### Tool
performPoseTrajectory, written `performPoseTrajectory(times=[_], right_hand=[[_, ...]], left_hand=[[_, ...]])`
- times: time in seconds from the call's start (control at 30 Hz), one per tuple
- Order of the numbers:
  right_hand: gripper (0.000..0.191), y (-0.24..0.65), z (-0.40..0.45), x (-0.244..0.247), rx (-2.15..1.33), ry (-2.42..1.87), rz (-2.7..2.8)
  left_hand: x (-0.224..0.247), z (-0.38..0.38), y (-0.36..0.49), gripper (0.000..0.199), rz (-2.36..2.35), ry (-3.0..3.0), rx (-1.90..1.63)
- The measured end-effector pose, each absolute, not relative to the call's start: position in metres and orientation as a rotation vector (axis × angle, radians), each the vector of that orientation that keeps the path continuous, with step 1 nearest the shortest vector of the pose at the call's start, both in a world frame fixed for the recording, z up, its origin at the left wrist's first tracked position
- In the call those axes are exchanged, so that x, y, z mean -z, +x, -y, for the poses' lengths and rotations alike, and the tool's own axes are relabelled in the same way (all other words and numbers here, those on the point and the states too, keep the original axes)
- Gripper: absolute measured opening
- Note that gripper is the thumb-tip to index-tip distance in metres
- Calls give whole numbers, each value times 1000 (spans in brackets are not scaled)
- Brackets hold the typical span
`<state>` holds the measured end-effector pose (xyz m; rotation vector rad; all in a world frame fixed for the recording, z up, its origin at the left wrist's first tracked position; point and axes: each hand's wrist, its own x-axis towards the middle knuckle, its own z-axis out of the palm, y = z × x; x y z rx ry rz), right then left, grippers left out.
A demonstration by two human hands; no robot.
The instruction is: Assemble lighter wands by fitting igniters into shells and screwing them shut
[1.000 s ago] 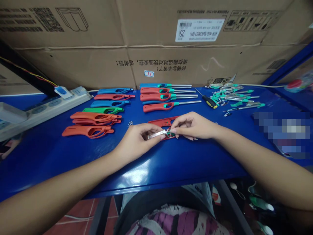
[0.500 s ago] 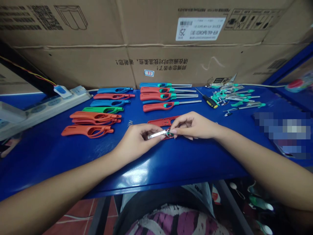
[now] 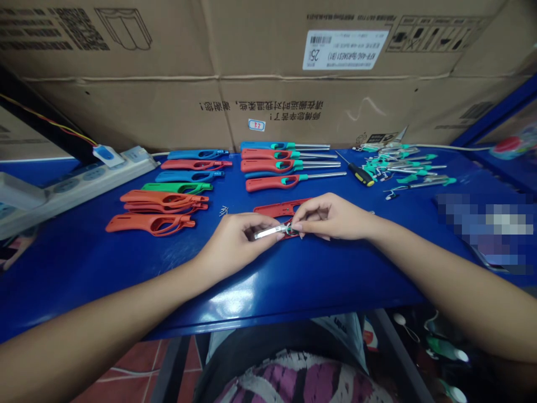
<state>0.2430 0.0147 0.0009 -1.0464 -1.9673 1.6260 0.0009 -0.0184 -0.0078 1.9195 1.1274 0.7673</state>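
My left hand (image 3: 232,240) is closed around a slim, whitish lighter gas tank (image 3: 268,232), with the thumb along its near side. At the tank's right end, my right hand (image 3: 335,217) pinches a small green part (image 3: 289,227); the fingertips hide most of it. Just behind both hands lies an open red lighter shell half (image 3: 274,209), flat on the blue table. Another bit of red plastic (image 3: 292,235) shows below the fingertips, mostly covered.
Assembled lighters (image 3: 277,183) lie in a row behind my hands. Several coloured handles (image 3: 146,223) are at left, near loose screws (image 3: 224,210) and a power strip (image 3: 84,187). A screwdriver (image 3: 361,174) and a pile of metal-and-green inner parts (image 3: 403,165) lie at right, before a cardboard box (image 3: 168,112).
The tank has rolled or tilted slightly in my left fingers. Both hands stay almost in the same place, and the right fingertips have shifted only a little at the tank's end.
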Motion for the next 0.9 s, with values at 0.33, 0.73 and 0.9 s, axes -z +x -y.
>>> performPoseTrajectory(times=[0.33,0.73,0.9], right_hand=[[24,238,-10,0,-1611,-1072,1947],[25,233,-4,1,-1551,-1118,1911],[25,234,-7,3,-1570,-1065,1882]], left_hand=[[11,18,-1,15,-1107,1959,-780],[14,22,2,12,-1109,1938,-843],[13,24,3,16,-1135,1907,-830]])
